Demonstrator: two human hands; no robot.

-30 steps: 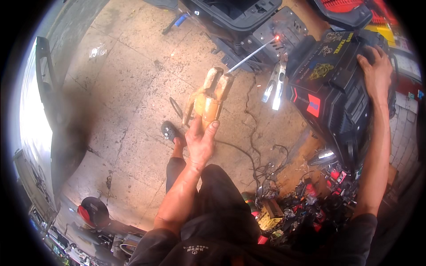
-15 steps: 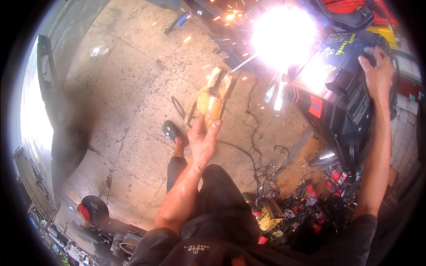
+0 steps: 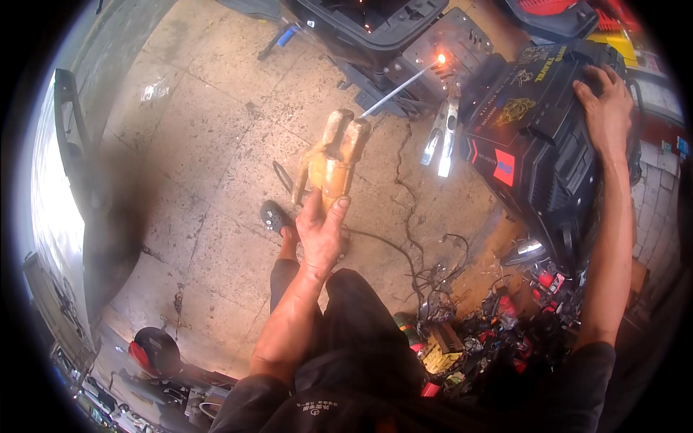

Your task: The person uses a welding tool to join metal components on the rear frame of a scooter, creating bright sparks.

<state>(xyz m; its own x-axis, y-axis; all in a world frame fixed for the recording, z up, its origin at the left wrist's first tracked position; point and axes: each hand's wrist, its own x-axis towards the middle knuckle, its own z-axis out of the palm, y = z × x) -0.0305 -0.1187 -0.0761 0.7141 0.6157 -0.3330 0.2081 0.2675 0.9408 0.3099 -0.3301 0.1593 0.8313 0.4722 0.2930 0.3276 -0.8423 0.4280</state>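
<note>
My left hand (image 3: 322, 229) is closed around a worn yellow welding electrode holder (image 3: 330, 173) above the floor. A thin grey welding rod (image 3: 395, 92) sticks out from its jaws, up and to the right. The rod's far end glows orange at a perforated metal plate (image 3: 413, 59), beside a black frame (image 3: 350, 36). My right hand (image 3: 608, 108) grips the upper right part of a black case (image 3: 538, 133) with yellow lettering and a red-orange sticker, its fingers bent over the surface. Between plate and case a silver clamp-like piece (image 3: 450, 123) hangs down.
Cables (image 3: 411, 263) run over the stained concrete floor (image 3: 209, 123). A heap of small red and black parts (image 3: 509, 335) lies at the lower right, with a yellow box (image 3: 442, 353) beside it. A pale curved panel (image 3: 61, 195) stands at the left. My foot in a dark clog (image 3: 274, 216) is on the floor.
The blinding white arc and flying sparks have gone, leaving a small orange glow at the rod's end. My left hand with the holder has shifted slightly left; my right hand still grips the case.
</note>
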